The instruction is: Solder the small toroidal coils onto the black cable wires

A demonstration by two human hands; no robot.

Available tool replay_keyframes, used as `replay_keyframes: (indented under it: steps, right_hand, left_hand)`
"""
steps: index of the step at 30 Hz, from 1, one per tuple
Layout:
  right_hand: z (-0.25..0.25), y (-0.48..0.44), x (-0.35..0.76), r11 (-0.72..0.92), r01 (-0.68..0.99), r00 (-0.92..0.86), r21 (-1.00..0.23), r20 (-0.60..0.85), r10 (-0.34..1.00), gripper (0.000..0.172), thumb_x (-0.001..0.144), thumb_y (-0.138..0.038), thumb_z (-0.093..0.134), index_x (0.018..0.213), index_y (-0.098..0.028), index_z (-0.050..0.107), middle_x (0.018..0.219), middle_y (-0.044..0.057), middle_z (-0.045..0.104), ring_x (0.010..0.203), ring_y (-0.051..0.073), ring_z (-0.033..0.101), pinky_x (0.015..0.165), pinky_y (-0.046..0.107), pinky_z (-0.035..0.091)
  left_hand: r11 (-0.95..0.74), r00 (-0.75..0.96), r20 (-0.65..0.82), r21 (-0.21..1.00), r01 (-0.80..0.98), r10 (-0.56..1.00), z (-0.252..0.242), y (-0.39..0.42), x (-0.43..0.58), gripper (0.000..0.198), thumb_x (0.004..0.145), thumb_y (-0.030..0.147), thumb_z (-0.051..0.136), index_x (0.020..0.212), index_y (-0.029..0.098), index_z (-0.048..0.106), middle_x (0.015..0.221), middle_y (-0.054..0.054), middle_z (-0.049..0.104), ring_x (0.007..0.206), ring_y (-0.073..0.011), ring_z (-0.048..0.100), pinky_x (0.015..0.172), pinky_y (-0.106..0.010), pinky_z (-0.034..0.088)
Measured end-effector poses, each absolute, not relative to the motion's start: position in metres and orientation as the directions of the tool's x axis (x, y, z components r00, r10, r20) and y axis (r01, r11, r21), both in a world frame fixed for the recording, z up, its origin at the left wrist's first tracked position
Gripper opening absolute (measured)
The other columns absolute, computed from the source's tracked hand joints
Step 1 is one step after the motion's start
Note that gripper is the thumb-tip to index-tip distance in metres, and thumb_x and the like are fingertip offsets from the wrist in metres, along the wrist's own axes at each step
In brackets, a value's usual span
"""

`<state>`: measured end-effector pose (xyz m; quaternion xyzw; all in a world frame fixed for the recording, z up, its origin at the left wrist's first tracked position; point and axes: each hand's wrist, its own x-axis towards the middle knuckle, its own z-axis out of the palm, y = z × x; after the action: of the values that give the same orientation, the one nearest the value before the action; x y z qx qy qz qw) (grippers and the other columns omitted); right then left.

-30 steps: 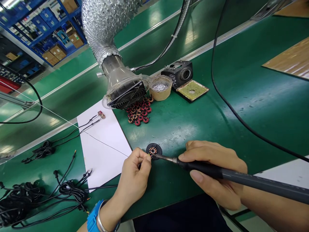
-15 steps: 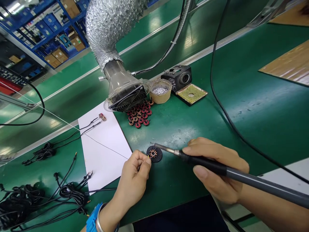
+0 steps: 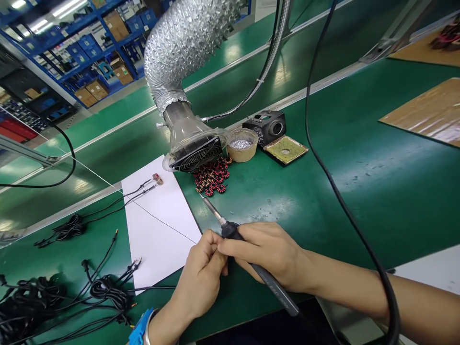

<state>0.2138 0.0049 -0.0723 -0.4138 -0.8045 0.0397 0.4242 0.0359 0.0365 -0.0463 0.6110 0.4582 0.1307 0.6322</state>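
Apparently only part done, the work is spread across a green worktop [image 3: 287, 201], under a silver extractor duct [image 3: 187, 52] ending in a tilted fan hood [image 3: 197, 154]. Left of centre, a white sheet [image 3: 154, 254] lies flat. The right forearm [image 3: 345, 282] reaches in from the lower right, bringing the right hand [image 3: 268, 251] across to meet the left hand [image 3: 203, 278], which slants up from the bottom edge; their fingertips come together. As for grip, the right is wrapped round a soldering iron [image 3: 275, 287], whose tip points up and left, away from the left fingers. The left is pinched closed, seemingly on a black cable [image 3: 158, 288] that runs in beneath it; the pinched end is hidden, so I cannot tell what else lies between the fingers. More coiled cables [image 3: 27, 306] lie to the sheet's left, and look to be waiting. Just in front of the hood sits a heap of wound rings [image 3: 212, 177], with no cables visible on them: probably much of what is left. Smallest, a reddish part [image 3: 157, 179] on the sheet, with leads running to it, appears already joined.
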Motion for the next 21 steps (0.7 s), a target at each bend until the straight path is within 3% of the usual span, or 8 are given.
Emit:
replay_keyframes:
  steps: [3,10,16,21]
  right_hand:
    - [-0.069,0.006,0.213,0.661,0.654,-0.331,-0.369,0.645,0.688,0.027,0.096,-0.012,0.039,0.092,-0.020,0.065,0.065,-0.001,0.042,0.058,0.014,0.039,0.053,0.027,0.031]
    - [-0.076,0.004,0.220,0.648,0.608,-0.267,-0.459,0.650,0.712,0.024,0.087,-0.006,0.046,0.102,-0.020,0.059,0.069,-0.002,0.046,0.059,0.012,0.044,0.056,0.024,0.035]
    - [-0.073,0.007,0.217,0.714,0.534,-0.335,-0.453,0.662,0.671,0.022,0.097,-0.012,0.038,0.107,-0.020,0.057,0.066,-0.003,0.043,0.056,0.012,0.040,0.053,0.024,0.032]
    - [-0.075,0.005,0.217,0.670,0.559,-0.277,-0.489,0.652,0.706,0.022,0.092,-0.007,0.045,0.105,-0.021,0.056,0.070,-0.002,0.047,0.059,0.012,0.044,0.055,0.025,0.034]
  left_hand:
    - [0.187,0.555,-0.415,0.887,0.422,0.721,-0.043,0.037,0.037,0.025,0.097,0.040,0.044,0.083,0.019,0.046,0.066,0.004,0.047,0.060,-0.0105,0.038,0.056,-0.024,0.030]
    - [0.141,0.550,-0.417,0.869,0.473,0.724,-0.039,0.039,0.033,0.026,0.099,0.039,0.040,0.083,0.020,0.046,0.067,0.005,0.048,0.060,-0.0105,0.038,0.056,-0.024,0.029]
    - [0.123,0.584,-0.384,0.892,0.436,0.715,-0.038,0.039,0.033,0.025,0.098,0.039,0.041,0.083,0.020,0.045,0.069,0.004,0.048,0.062,-0.0112,0.040,0.058,-0.025,0.031]
    - [0.022,0.565,-0.353,0.861,0.508,0.746,-0.034,0.039,0.034,0.025,0.099,0.037,0.040,0.082,0.020,0.047,0.069,0.004,0.047,0.064,-0.0114,0.041,0.060,-0.025,0.033]
